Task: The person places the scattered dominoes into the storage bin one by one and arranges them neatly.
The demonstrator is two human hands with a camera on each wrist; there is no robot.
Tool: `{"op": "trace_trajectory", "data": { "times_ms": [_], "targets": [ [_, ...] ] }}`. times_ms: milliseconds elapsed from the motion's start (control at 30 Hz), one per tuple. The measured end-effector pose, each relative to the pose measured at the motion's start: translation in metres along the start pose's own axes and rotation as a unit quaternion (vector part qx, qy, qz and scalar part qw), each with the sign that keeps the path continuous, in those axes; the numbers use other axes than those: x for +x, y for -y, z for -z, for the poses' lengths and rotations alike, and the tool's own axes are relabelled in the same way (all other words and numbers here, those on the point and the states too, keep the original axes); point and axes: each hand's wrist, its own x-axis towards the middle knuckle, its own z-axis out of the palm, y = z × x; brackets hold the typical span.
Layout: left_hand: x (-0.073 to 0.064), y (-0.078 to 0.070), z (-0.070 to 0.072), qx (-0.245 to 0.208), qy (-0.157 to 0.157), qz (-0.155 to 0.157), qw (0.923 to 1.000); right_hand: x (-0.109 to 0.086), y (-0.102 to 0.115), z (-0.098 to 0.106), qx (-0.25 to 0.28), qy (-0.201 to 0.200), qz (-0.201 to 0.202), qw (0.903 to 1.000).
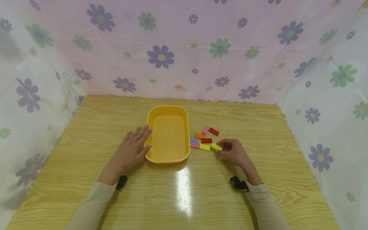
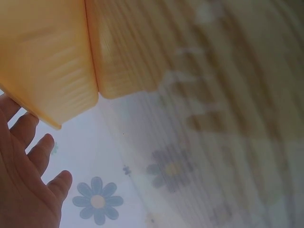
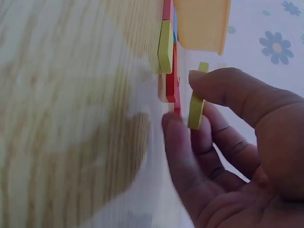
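1. The right hand is to the right of the yellow tray, its thumb and fingers pinching a yellow block.
2. The pinched block lies on the tray side of that hand, at the fingertips; its long axis slants, the end farther from the tray lying nearer the person.
3. Between it and the tray lie a second yellow block and a pink block, the pink one just beside the tray.
4. The left hand touches the tray's left rim, fingers extended and slightly spread; the right hand is nearer the blocks.
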Motion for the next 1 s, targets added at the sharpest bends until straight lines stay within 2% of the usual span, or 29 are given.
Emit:
{"op": "trace_trajectory", "data": {
  "times_ms": [233,533,767,1000],
  "targets": [
    [-0.0005,0.0005,-0.0011,0.001,0.002,0.002,1.0,0.0004,-0.0041,0.0003,0.034,-0.012,-0.007,0.9993],
    [0.0003,0.001,-0.001,0.005,0.003,0.002,1.0,-0.0003,-0.007,-0.0005,0.098,-0.059,-0.036,0.9928],
    [0.0014,0.001,-0.0007,0.005,0.006,0.004,1.0,0.0013,-0.0093,-0.0038,0.168,-0.078,-0.052,0.9813],
    [0.0011,0.0015,-0.0003,0.004,0.01,0.008,0.9999,0.0016,-0.0092,-0.009,0.193,-0.092,-0.092,0.9724]
  ]
}}
